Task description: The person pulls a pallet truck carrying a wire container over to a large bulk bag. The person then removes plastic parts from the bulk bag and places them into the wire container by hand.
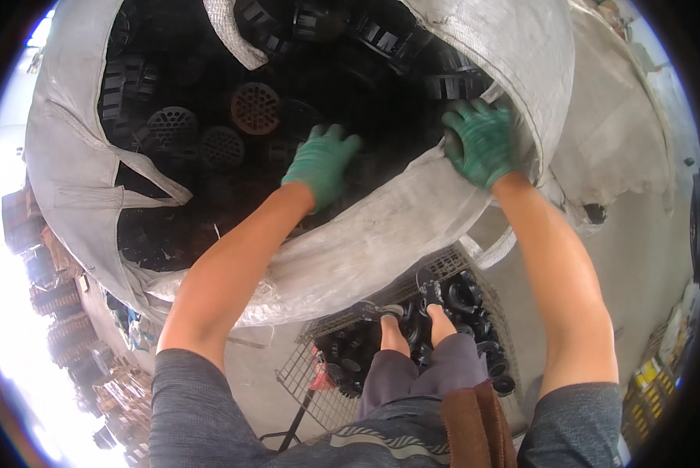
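A large white woven bulk bag (365, 253) stands open in front of me, holding many black plastic parts. Among them lie round discs with holes, one reddish-brown disc (255, 108) and a black one (172, 128), beside slotted ring-like pieces (385, 37). My left hand (320, 166), in a green glove, reaches over the near rim into the bag. Its fingers are apart above the dark contents, and I see nothing in them. At the rim's right side is my right hand (482, 144), gloved in green too, slightly blurred, its thumb and fingers spread. Deep shadow hides much of the bag's inside.
By my feet, a wire mesh crate (319, 390) holds more black round parts (463, 292). Bag straps (155, 175) hang loose on the left. Another pale bag (607, 117) stands at right, and stacked goods (65, 312) line the far left.
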The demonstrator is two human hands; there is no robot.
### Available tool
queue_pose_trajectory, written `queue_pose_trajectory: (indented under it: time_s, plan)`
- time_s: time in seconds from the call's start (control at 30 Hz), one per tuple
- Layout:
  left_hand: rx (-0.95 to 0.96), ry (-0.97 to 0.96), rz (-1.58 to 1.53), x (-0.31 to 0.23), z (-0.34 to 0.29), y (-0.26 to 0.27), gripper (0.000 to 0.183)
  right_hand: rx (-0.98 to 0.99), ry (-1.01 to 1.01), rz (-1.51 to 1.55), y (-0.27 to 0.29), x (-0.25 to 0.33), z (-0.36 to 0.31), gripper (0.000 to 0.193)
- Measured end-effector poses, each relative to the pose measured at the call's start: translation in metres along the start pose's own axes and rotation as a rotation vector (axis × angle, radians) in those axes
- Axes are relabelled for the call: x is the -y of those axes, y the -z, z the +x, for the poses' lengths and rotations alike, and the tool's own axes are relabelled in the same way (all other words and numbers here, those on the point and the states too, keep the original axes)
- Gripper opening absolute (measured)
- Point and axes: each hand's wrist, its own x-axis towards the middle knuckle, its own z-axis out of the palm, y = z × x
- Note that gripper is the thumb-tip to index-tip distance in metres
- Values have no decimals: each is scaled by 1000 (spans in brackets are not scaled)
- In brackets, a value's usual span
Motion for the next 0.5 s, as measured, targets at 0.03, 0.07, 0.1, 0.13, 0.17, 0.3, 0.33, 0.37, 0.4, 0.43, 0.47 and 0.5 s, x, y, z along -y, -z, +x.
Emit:
queue_pose_trajectory:
  time_s: [0.03, 0.07, 0.1, 0.13, 0.17, 0.3, 0.33, 0.37, 0.4, 0.43, 0.47, 0.5]
  plan:
    - [7, 7, 6, 2, -17, 8, 67, -18, 8, 48, -3, 0, 1, 19]
    - [-26, 27, -102, 5, -34, 19, 68, -20, 11, 61, -3, 0, -1, 19]
    - [-66, 53, -204, 8, -53, 29, 69, 9, 1, 32, 1, 0, 0, 20]
    - [-63, 67, -196, 15, -76, 30, 69, 43, -10, 4, 2, 0, -1, 21]
    - [-144, 149, -435, 21, -102, 30, 69, 37, -10, 10, -1, -1, -3, 22]
    - [-648, 450, -1431, 12, -209, 46, 68, 26, -35, -1, 2, 7, -2, 22]
    - [-830, 330, -1361, 12, -224, 46, 74, -10, -29, -20, -1, 8, -1, 22]
    - [-913, 317, -1450, 7, -239, 49, 78, 90, -73, -4, -1, 8, -1, 23]
    - [-1002, 293, -1528, 1, -255, 58, 82, 38, -50, 21, -3, 4, -3, 23]
    - [-1066, 347, -1562, 0, -272, 61, 83, 45, -52, 17, -4, 2, -4, 23]
    - [-1089, 364, -1547, 0, -282, 62, 83, 59, -51, 6, -3, 1, -4, 22]
    - [-1120, 347, -1614, 0, -291, 64, 80, 53, -28, 19, -3, 3, -3, 22]
